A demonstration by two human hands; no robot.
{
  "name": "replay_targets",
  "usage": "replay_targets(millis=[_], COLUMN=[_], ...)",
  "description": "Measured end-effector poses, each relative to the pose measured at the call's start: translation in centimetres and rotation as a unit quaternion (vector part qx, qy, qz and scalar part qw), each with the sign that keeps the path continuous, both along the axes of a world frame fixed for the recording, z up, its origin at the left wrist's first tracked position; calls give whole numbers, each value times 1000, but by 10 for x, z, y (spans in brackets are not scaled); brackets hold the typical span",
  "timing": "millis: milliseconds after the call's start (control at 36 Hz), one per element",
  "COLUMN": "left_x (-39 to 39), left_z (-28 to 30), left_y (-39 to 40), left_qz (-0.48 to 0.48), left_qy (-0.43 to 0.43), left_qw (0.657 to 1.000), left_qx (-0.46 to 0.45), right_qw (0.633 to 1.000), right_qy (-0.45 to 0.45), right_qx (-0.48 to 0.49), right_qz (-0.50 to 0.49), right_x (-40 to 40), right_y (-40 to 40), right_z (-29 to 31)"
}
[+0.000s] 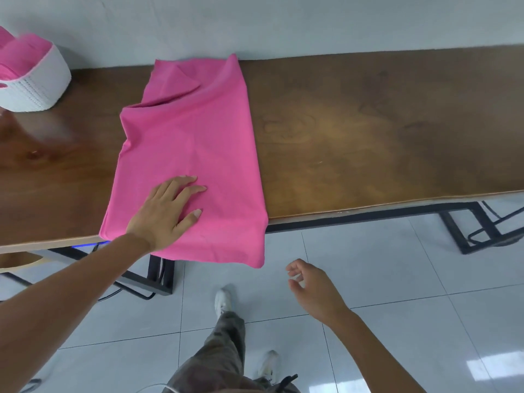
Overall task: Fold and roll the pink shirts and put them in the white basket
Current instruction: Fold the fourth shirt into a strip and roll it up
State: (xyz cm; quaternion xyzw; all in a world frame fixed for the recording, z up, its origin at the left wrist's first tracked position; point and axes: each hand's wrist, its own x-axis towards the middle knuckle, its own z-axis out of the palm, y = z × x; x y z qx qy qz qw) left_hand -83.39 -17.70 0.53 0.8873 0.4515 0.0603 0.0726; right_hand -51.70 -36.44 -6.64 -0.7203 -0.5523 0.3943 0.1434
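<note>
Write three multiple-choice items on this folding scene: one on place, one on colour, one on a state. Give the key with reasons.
1. Where is the white basket?
A. table's far left
B. floor
C. table's right end

2. What colour are the shirts in the basket?
A. blue
B. pink
C. white

3. How is the left hand?
A. gripping the basket
B. flat on the pink shirt
C. in the air

Key: 1 A, it stands on the wooden table at far left. 2 B, pink cloth fills it. 3 B, straight fingers rest on the shirt; the right hand hangs free.
</note>
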Motion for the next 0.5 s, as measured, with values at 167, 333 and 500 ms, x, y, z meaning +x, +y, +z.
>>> replay_targets(millis=[167,333,500], left_x=[-1,-5,3], left_z=[-3,-6,-5], left_y=[0,4,14], left_qz=[-7,-9,11], left_qy=[-14,-46,-107], left_qw=[1000,999,994], left_qx=[0,-10,-3], right_qw=[981,962,943], right_qy=[-143,-190,-199], right_qx=[75,158,235], right_qz=[107,120,128], right_x=[16,14,8], right_y=[20,47,88], right_z=[57,97,113])
